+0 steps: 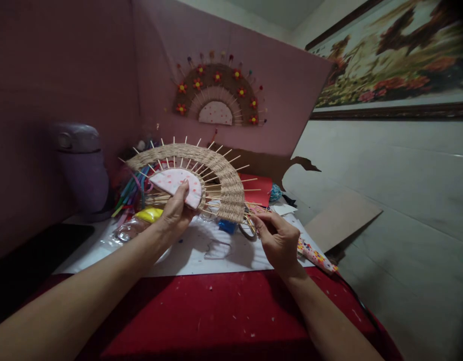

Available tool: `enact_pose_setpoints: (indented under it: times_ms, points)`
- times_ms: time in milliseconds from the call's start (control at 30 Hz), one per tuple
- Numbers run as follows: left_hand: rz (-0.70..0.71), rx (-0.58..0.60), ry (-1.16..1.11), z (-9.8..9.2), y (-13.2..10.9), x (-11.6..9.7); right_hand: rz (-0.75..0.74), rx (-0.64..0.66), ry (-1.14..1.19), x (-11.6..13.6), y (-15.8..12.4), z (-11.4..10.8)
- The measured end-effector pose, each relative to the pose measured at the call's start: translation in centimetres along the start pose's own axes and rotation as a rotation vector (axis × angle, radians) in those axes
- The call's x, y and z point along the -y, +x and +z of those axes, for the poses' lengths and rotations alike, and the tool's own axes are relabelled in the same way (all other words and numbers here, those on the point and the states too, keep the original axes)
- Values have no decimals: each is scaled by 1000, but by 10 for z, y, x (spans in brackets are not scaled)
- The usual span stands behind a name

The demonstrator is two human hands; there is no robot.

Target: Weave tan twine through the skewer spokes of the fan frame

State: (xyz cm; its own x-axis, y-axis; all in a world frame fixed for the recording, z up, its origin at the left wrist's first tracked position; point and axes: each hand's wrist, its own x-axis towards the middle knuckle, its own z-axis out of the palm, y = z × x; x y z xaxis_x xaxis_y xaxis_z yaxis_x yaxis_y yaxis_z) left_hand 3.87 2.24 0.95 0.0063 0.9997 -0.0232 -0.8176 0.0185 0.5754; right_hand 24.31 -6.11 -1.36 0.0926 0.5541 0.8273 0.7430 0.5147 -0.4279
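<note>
- Gripping the white, pink-dotted fabric semicircle [166, 179], the left hand [176, 208] holds a tan, woven half-round fan [231, 193] above the red-covered desk [216, 316], seemingly to leave its rim free
- Pinching beside the fan's lower right end, the closed right hand [276, 234] perhaps steadies that edge; cannot tell what lies between its fingers

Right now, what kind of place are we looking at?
Probably a craft corner, maybe at home. The left hand holds a half-round woven piece with sticks poking out, a flowered one shows on the pink board, and there are colourful strips by the purple bottle.
</note>
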Motion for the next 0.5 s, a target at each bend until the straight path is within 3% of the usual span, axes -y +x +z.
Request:
enact_pose_setpoints:
  times_ms: [267,500]
  points:
    - [12,-18,-63,-3,5,-5,71,-80,-25,-3,3,-3]
    - [9,-14,10,-1,2,-5,20,-72,-153,-10,7,-1]
